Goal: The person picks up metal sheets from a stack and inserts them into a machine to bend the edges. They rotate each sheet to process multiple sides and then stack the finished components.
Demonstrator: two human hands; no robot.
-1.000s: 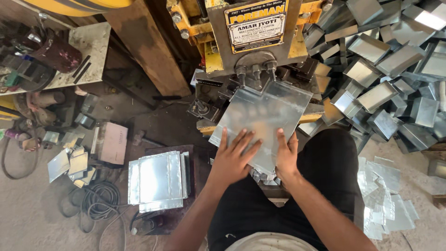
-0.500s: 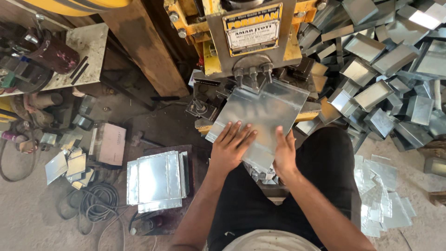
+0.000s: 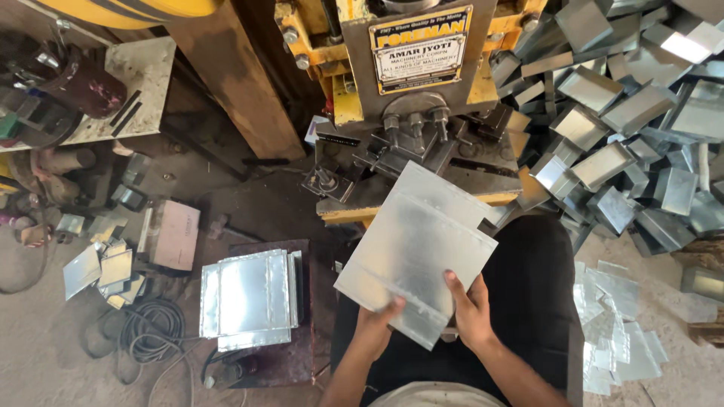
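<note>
Now both hands, left hand (image 3: 375, 324) and right hand (image 3: 469, 313), closed on near edge of metal sheet (image 3: 415, 245); sheet stretches far toward press (image 3: 415, 83).

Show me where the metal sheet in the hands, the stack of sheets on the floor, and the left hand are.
metal sheet (image 3: 418, 249), head view, centre of its face
stack of sheets (image 3: 249, 295), head view, top sheet
left hand (image 3: 377, 322), head view, back of hand

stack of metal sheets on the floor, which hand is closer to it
Left. The left hand grips the held sheet's near edge, on the side toward the stack of metal sheets; the right hand is farther over.
</note>
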